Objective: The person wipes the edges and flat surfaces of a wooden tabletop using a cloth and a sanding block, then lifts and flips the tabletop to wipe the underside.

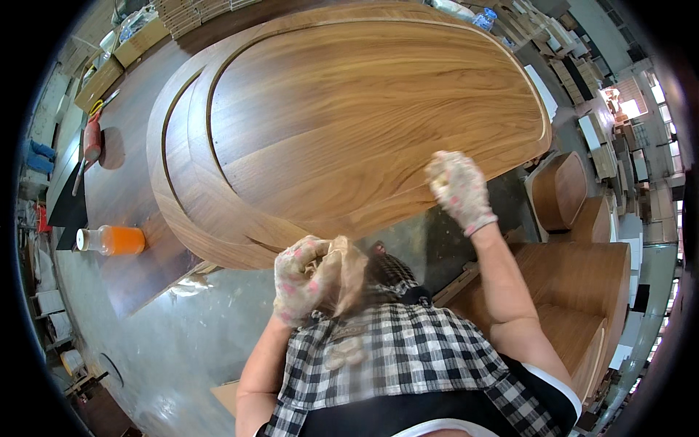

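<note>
A large brown wood-grain panel (378,109) with rounded ends lies on the table before me, with curved wooden bands and dark grooves at its left end. My left hand (300,280), in a spotted work glove, is closed on a limp tan cloth (346,271) just off the panel's near edge, in front of my checked apron. My right hand (459,189), gloved the same way and slightly blurred, is held by the near right edge of the panel. Its fingers are curled in; whatever they hold, if anything, is hidden.
On the left of the table stand a bottle of orange liquid (120,240), a red tool (92,140) and yellow-handled scissors (97,107). Cardboard boxes (138,42) line the far left. Curved wooden pieces (561,273) are close by my right arm. Stacked boards (597,146) stand beyond.
</note>
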